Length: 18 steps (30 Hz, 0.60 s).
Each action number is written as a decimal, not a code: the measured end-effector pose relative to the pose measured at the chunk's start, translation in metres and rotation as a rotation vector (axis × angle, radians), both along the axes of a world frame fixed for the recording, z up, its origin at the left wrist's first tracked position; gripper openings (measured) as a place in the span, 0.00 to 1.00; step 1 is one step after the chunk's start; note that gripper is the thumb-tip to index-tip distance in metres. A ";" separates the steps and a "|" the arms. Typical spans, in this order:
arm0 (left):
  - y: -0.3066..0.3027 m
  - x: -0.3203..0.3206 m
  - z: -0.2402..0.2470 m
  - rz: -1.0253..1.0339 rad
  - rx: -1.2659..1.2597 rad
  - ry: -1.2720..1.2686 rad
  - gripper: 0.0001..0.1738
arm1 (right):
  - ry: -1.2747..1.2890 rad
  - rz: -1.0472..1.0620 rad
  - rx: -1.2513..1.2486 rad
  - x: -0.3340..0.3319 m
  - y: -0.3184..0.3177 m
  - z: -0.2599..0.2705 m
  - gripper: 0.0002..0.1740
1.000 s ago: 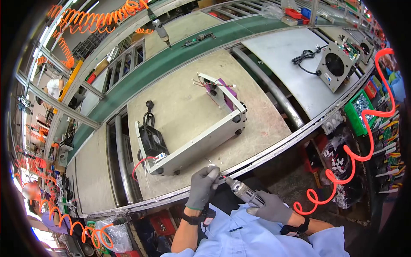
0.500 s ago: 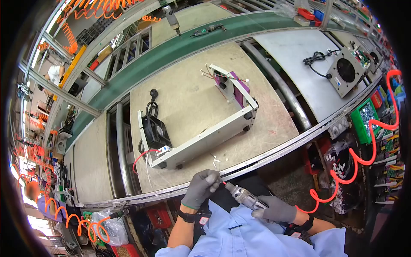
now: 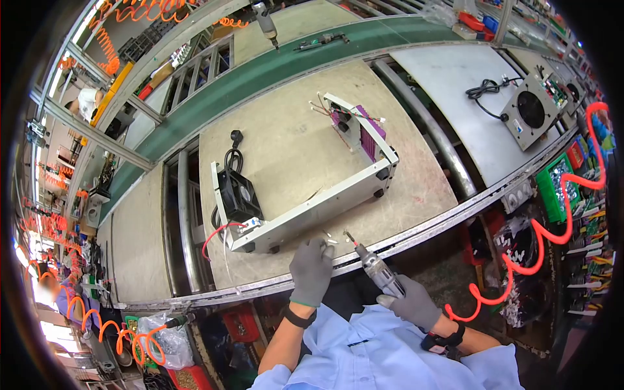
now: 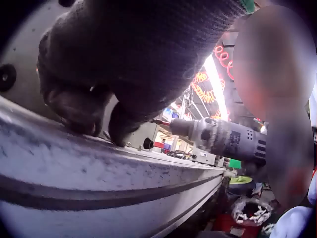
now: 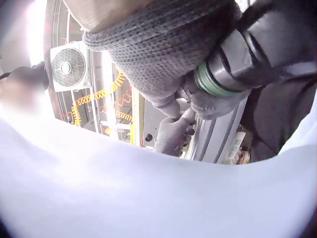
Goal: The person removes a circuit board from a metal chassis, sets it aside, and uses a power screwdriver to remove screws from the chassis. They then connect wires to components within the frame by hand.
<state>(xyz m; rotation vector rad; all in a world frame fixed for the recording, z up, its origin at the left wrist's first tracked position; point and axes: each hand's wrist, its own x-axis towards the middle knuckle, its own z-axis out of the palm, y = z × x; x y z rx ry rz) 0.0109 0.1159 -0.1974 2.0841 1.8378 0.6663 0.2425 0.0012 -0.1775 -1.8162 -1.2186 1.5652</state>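
Note:
My gloved left hand point(image 3: 311, 272) is at the table's front edge, beside small white pieces point(image 3: 331, 239). In the left wrist view the left hand point(image 4: 114, 64) has bent fingers low at the metal edge; whether they pinch anything is hidden. My gloved right hand point(image 3: 413, 303) grips a grey power screwdriver point(image 3: 379, 272), its tip towards the board beside the left hand. The right wrist view shows the right hand point(image 5: 163, 54) around the tool's dark body point(image 5: 233, 64). Behind both hands stands a U-shaped metal frame point(image 3: 318, 205) with a black fan point(image 3: 239, 195) and a purple part point(image 3: 372, 138).
A red coiled hose point(image 3: 552, 239) hangs at the right. Behind the board point(image 3: 286, 140) runs a green conveyor point(image 3: 260, 79). Another fan unit point(image 3: 528, 110) sits on the right board, near a green bin point(image 3: 552, 188). A second screwdriver point(image 3: 265, 25) hangs overhead.
My left hand has moved away from the screwdriver tip and forward to the table edge. The screwdriver in my right hand has shifted forward and points more steeply up the view.

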 end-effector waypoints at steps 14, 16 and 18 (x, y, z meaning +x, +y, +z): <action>0.043 -0.022 0.141 -0.086 -0.345 -0.726 0.12 | 0.191 -0.132 -0.096 -0.013 0.032 0.006 0.26; 0.064 -0.024 0.166 -0.071 -0.419 -0.684 0.12 | 0.177 -0.127 -0.086 -0.014 0.032 -0.001 0.26; 0.081 -0.025 0.185 -0.106 -0.400 -0.657 0.12 | 0.171 -0.116 -0.051 -0.013 0.034 -0.002 0.25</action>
